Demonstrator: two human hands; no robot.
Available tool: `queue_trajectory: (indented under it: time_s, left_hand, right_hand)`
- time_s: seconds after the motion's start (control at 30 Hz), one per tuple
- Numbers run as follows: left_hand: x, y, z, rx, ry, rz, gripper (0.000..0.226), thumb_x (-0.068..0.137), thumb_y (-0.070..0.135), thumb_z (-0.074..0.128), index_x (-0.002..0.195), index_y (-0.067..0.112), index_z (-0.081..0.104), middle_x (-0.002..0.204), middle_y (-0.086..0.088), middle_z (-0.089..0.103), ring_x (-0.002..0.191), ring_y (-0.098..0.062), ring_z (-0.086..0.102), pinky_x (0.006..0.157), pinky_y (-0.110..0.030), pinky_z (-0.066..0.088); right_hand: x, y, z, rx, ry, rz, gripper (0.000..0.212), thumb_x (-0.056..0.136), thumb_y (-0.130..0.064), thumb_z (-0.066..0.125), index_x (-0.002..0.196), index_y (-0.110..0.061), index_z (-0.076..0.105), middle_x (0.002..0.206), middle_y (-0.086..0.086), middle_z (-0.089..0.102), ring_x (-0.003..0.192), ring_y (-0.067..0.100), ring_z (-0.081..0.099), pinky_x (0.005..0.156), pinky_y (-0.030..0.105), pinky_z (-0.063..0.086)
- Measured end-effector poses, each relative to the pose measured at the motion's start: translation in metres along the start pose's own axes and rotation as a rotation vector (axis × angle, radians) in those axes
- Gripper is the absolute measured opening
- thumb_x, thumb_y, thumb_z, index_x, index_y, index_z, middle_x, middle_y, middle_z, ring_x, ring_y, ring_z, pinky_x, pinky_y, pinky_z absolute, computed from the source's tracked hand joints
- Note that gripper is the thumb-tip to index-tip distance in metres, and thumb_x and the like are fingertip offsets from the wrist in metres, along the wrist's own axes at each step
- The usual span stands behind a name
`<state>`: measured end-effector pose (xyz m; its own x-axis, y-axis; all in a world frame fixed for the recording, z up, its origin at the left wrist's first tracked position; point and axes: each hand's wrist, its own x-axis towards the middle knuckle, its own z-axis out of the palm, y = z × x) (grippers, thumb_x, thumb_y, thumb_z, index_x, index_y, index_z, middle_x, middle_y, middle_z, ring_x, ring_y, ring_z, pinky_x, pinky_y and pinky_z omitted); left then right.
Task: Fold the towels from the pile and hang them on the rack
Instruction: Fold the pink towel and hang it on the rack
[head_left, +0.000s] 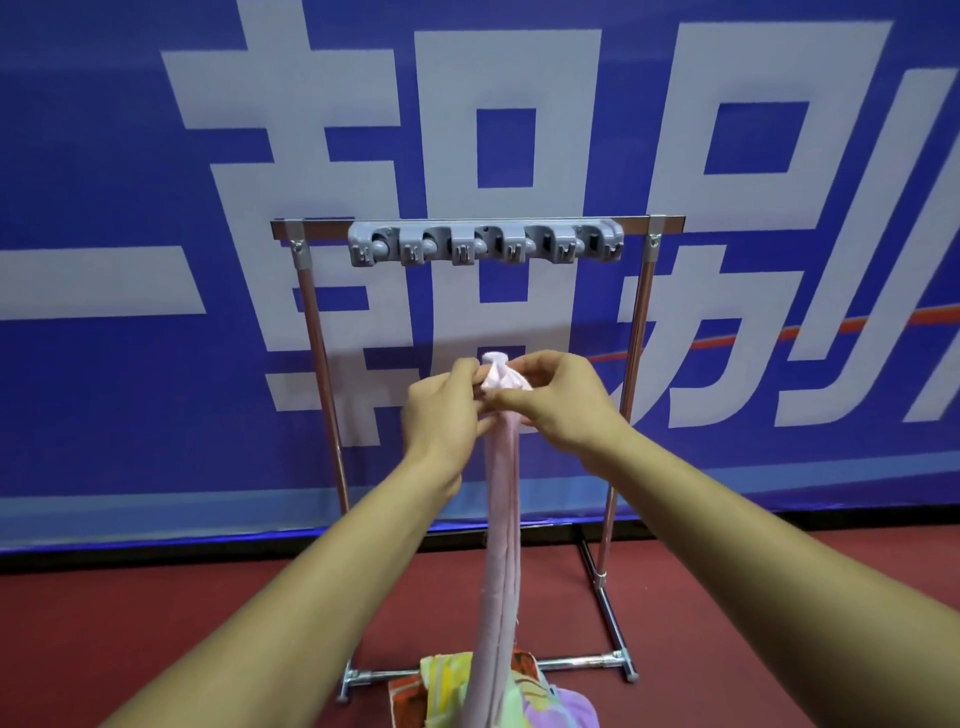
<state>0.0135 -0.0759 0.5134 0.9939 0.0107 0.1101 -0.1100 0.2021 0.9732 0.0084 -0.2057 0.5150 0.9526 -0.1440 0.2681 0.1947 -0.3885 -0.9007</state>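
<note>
Fingers (462, 371) of left hand (441, 410) and right hand (558, 402) pinching the pink towel's (501, 519) bunched top, its length hanging straight down toward the pile (457, 691), rack's (636, 338) grey clip bar (485, 244) beyond and above, both hands about equally near.

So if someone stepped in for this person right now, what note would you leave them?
Left hand and right hand: both pinch the bunched top of a pink towel, which hangs down in a long narrow strip.
The rack stands just behind, its grey clip strip holding no towel.
The pile of coloured towels lies on the floor at the rack's foot.
Done: one towel lifted and gathered. Left: hang it, then fold and hang the rest.
</note>
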Motion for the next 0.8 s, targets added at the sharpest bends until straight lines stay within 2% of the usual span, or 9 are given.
queue_trajectory:
  time_s: [0.1,0.2,0.27,0.37,0.5,0.53,0.6,0.7,0.8]
  left_hand:
    - [-0.001,-0.008,-0.005,0.006,-0.064,0.07,0.026,0.097,0.009,0.052,0.09,0.013,0.077,0.089,-0.006,0.079,0.086,-0.02,0.077,0.071,-0.03,0.062]
    - [0.008,-0.034,-0.017,0.193,-0.048,0.216,0.021,0.095,0.017,0.058,0.101,0.03,0.074,0.097,0.005,0.078,0.094,-0.014,0.075,0.081,-0.036,0.062]
    - [0.012,-0.058,-0.025,0.262,-0.059,0.227,0.033,0.09,0.013,0.063,0.109,0.039,0.065,0.11,0.011,0.071,0.102,-0.01,0.069,0.084,-0.031,0.059]
    - [0.016,-0.09,-0.035,0.269,-0.103,0.119,0.052,0.089,-0.005,0.063,0.126,0.031,0.056,0.123,0.007,0.063,0.111,-0.012,0.062,0.084,-0.022,0.056]
    - [0.021,-0.127,-0.044,0.299,-0.224,-0.049,0.029,0.09,0.009,0.073,0.117,0.016,0.067,0.112,0.0,0.073,0.111,-0.017,0.066,0.094,-0.025,0.053]
    - [0.02,-0.133,-0.044,0.307,-0.25,-0.071,0.022,0.091,0.011,0.073,0.113,0.014,0.069,0.109,0.0,0.075,0.108,-0.016,0.068,0.094,-0.024,0.054]
    - [0.014,-0.143,-0.04,0.301,-0.279,-0.113,0.011,0.095,0.011,0.067,0.105,0.008,0.069,0.101,-0.003,0.076,0.098,-0.015,0.069,0.083,-0.018,0.055]
    - [0.009,-0.148,-0.037,0.245,-0.22,-0.158,0.011,0.099,0.012,0.06,0.105,0.003,0.063,0.094,-0.012,0.075,0.084,-0.015,0.067,0.071,-0.022,0.052]
    - [0.013,-0.141,-0.037,0.308,-0.199,-0.068,0.008,0.098,0.014,0.061,0.098,0.006,0.063,0.089,-0.019,0.074,0.078,-0.019,0.063,0.071,-0.032,0.048]
  right_hand:
    - [0.002,0.003,-0.002,0.045,0.062,0.012,0.021,0.085,-0.021,0.077,0.105,-0.014,0.074,0.092,0.001,0.076,0.09,0.016,0.072,0.084,0.04,0.062]
    - [-0.001,0.004,0.0,-0.044,0.125,-0.064,0.019,0.088,-0.023,0.069,0.104,-0.016,0.076,0.091,-0.004,0.075,0.089,0.009,0.07,0.077,0.03,0.058]
    - [-0.003,-0.001,0.001,-0.071,0.17,-0.134,0.02,0.088,-0.028,0.068,0.104,-0.018,0.077,0.092,-0.009,0.075,0.089,0.004,0.068,0.076,0.026,0.056]
    - [-0.002,-0.012,-0.003,-0.019,0.224,-0.199,0.02,0.086,-0.032,0.069,0.101,-0.02,0.077,0.09,-0.01,0.075,0.088,0.005,0.069,0.077,0.028,0.059]
    - [0.005,-0.026,-0.022,0.064,0.271,-0.253,0.012,0.088,-0.027,0.071,0.099,-0.021,0.075,0.092,-0.007,0.075,0.089,0.009,0.07,0.075,0.026,0.06]
    - [0.007,-0.029,-0.028,0.081,0.282,-0.261,0.011,0.089,-0.025,0.071,0.099,-0.021,0.075,0.092,-0.005,0.074,0.09,0.01,0.071,0.075,0.025,0.06]
    - [0.011,-0.031,-0.043,0.089,0.308,-0.255,0.008,0.09,-0.025,0.071,0.097,-0.023,0.074,0.092,-0.007,0.074,0.09,0.008,0.07,0.077,0.025,0.06]
    - [0.015,-0.014,-0.06,0.005,0.417,-0.186,0.011,0.09,-0.028,0.067,0.098,-0.023,0.072,0.091,-0.009,0.073,0.09,0.007,0.069,0.079,0.027,0.059]
    - [0.012,0.032,-0.07,-0.199,0.42,0.0,0.024,0.091,-0.036,0.063,0.11,-0.021,0.064,0.099,-0.007,0.068,0.091,0.016,0.067,0.08,0.04,0.059]
